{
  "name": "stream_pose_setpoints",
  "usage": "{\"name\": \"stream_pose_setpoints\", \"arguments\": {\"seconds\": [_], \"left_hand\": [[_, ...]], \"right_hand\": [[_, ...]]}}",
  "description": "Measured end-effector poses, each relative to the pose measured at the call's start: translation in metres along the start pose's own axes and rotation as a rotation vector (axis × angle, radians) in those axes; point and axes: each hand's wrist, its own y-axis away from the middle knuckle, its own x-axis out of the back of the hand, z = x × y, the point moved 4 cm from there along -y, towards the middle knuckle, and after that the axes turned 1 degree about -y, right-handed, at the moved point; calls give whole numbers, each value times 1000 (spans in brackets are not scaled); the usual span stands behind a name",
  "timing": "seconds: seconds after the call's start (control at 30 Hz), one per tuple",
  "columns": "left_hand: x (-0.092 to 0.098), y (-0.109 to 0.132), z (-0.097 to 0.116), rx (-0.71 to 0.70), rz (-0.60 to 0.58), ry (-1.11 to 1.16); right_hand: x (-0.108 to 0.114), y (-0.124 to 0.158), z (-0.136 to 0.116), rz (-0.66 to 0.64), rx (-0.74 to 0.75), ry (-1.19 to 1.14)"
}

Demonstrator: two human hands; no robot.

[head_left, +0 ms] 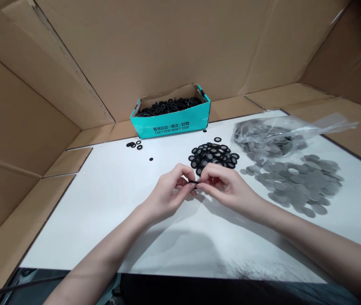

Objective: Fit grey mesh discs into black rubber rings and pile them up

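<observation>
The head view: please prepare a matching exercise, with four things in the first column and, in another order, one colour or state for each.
1. Box
2. Plastic bag
3. Loose discs
4. Left hand

A. Grey
B. Holding a black piece
C. Teal outside
D. Transparent

Pairs: 1-C, 2-D, 3-A, 4-B

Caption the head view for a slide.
Left hand and right hand pinch a black ring near disc-filled rings, grey discs, a clear bag and a turquoise box of black rings.
</observation>
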Motion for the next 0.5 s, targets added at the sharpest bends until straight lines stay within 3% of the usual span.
{"name": "stream_pose_setpoints", "arguments": {"seconds": [0.13, 0.27, 0.5], "left_hand": [[2, 0, 3, -57, -60, -93], [2, 0, 7, -89, -97, -185], [5, -1, 7, -57, 46, -148]], "right_hand": [[-3, 2, 4, -26, -92, -95], [-5, 3, 5, 3, -87, -79], [-2, 2, 5, 55, 3, 23]]}}
